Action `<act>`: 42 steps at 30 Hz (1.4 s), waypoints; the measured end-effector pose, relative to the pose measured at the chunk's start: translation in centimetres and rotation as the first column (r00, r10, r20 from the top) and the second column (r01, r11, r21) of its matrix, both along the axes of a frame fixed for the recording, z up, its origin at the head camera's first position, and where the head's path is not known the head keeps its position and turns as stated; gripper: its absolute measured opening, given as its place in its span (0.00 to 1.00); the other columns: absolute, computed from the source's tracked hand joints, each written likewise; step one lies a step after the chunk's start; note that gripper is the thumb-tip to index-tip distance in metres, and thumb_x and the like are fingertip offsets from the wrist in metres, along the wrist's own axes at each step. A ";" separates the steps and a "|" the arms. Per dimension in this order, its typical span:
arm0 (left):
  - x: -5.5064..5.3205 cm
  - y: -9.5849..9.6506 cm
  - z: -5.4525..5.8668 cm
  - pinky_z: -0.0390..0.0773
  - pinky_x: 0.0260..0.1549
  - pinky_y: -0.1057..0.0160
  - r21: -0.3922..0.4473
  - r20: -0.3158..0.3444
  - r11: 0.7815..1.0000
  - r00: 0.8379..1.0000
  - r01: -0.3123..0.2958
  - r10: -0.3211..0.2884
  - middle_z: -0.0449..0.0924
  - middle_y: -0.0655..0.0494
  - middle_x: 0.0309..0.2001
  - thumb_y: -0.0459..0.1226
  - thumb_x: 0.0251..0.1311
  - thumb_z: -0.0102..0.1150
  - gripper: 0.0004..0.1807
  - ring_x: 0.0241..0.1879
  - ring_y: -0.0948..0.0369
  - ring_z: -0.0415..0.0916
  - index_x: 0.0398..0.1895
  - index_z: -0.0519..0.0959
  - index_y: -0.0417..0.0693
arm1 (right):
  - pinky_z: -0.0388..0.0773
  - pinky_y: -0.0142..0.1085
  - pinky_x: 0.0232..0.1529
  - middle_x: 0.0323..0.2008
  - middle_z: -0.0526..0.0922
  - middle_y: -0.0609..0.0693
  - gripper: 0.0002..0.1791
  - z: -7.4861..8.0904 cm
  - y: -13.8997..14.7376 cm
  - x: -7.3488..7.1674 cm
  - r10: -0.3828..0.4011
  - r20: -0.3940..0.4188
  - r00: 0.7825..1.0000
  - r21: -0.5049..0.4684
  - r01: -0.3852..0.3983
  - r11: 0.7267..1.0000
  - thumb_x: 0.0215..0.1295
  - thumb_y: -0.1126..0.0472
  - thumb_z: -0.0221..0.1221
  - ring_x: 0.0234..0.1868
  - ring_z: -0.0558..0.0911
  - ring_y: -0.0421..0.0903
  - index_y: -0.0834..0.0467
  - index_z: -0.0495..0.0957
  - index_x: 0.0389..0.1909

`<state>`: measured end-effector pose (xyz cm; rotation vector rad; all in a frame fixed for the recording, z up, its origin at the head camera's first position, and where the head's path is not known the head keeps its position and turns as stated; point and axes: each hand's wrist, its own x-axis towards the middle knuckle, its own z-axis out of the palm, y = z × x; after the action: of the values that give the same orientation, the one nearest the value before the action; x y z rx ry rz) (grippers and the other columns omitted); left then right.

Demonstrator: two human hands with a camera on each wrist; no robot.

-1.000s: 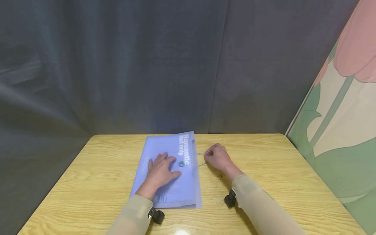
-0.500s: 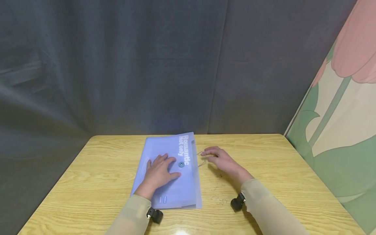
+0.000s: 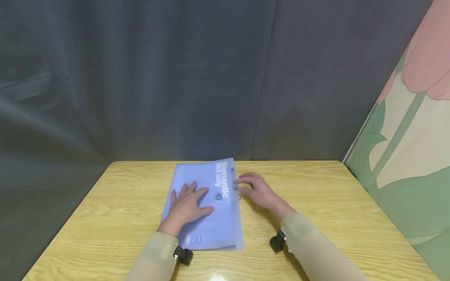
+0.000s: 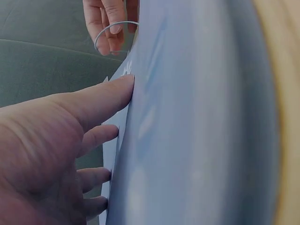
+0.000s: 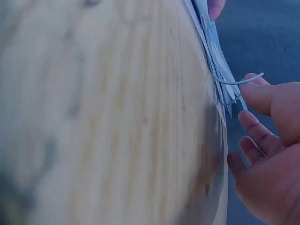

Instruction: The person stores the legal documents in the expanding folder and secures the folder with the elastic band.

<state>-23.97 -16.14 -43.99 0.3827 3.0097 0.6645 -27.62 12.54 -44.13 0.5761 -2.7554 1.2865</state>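
A translucent purple file folder (image 3: 209,230) lies on the wooden table, with white lettering and a round blue button (image 3: 218,196) near its right side. My left hand (image 3: 184,207) rests on it, fingers spread and thumb apart, just left of the button. Beside the folder's right edge is my right hand (image 3: 261,193), its fingertips right at the flap. A thin elastic cord (image 5: 229,83) loops out from that edge. In the right wrist view the cord passes by the thumb, with thumb and index finger apart. The left wrist view shows the cord loop (image 4: 96,38) standing before the right fingers.
The wooden table (image 3: 116,218) extends on both sides of the folder. A dark grey curtain (image 3: 175,78) hangs behind its far edge. To the right stands a panel with a flower print (image 3: 415,156). Black cameras sit on both wrists.
The right hand had the cord pulled out to the right in its fingers; its fingers have since loosened and moved left to the flap edge. The left hand has shifted slightly left on the folder.
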 end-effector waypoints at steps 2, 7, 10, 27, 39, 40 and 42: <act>0.0 -0.1 0.0 0.41 0.74 0.20 -0.007 0.007 1.000 1.000 -0.004 0.004 0.60 0.37 0.84 0.62 0.64 0.74 0.42 0.84 0.30 0.49 0.78 0.77 0.57 | 0.64 0.64 0.76 0.71 0.77 0.61 0.14 0.1 -0.4 -0.1 -0.009 0.017 1.000 0.018 0.009 1.000 0.78 0.66 0.66 0.74 0.70 0.65 0.56 0.90 0.59; -0.1 -0.2 -0.1 0.41 0.74 0.19 -0.010 0.014 1.000 1.000 -0.004 0.004 0.61 0.37 0.84 0.62 0.64 0.74 0.43 0.83 0.30 0.49 0.79 0.77 0.57 | 0.62 0.64 0.77 0.72 0.76 0.58 0.13 0.2 -1.2 -0.2 -0.027 0.031 0.999 0.050 0.025 0.998 0.76 0.62 0.70 0.76 0.68 0.63 0.50 0.92 0.57; -0.2 -0.1 0.0 0.40 0.74 0.19 -0.005 0.014 1.000 1.000 -0.004 0.004 0.61 0.38 0.84 0.62 0.64 0.74 0.43 0.84 0.30 0.49 0.79 0.77 0.57 | 0.63 0.63 0.77 0.72 0.77 0.58 0.12 0.3 -1.7 -0.3 -0.021 0.013 1.000 0.053 0.021 0.998 0.74 0.62 0.71 0.76 0.68 0.63 0.51 0.92 0.56; -0.1 -0.1 0.0 0.41 0.74 0.19 -0.002 0.014 1.000 1.000 0.007 -0.007 0.61 0.37 0.84 0.61 0.64 0.74 0.42 0.83 0.30 0.50 0.79 0.76 0.57 | 0.75 0.56 0.67 0.52 0.87 0.49 0.09 0.7 -5.0 -0.5 0.075 -0.044 0.996 0.168 -0.067 0.984 0.70 0.63 0.74 0.59 0.81 0.55 0.53 0.90 0.48; -0.2 0.0 0.1 0.41 0.74 0.19 -0.003 0.020 1.000 1.000 0.009 -0.009 0.60 0.36 0.84 0.60 0.65 0.74 0.42 0.83 0.30 0.49 0.79 0.76 0.57 | 0.71 0.58 0.67 0.57 0.83 0.49 0.07 0.8 -5.7 -1.0 0.087 -0.001 0.996 0.297 -0.083 0.951 0.68 0.55 0.76 0.60 0.77 0.54 0.44 0.91 0.44; -0.2 0.0 0.1 0.41 0.74 0.19 -0.003 0.021 1.000 1.000 0.008 -0.008 0.60 0.36 0.84 0.60 0.65 0.74 0.42 0.83 0.30 0.49 0.79 0.76 0.57 | 0.70 0.59 0.67 0.57 0.83 0.50 0.06 0.8 -5.7 -1.0 0.092 0.002 0.996 0.304 -0.088 0.948 0.67 0.55 0.76 0.61 0.77 0.54 0.44 0.91 0.43; -0.2 -0.1 0.1 0.41 0.74 0.19 -0.003 0.023 1.000 1.000 0.008 -0.008 0.60 0.36 0.84 0.60 0.65 0.74 0.42 0.83 0.30 0.49 0.79 0.76 0.57 | 0.69 0.59 0.68 0.58 0.82 0.50 0.06 1.0 -5.9 -0.9 0.103 0.010 0.995 0.322 -0.101 0.941 0.68 0.54 0.75 0.62 0.76 0.55 0.44 0.90 0.43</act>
<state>-24.15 -16.27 -43.89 0.3837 2.9856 0.6595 -28.57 6.62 -43.12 0.7495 -2.9865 0.8456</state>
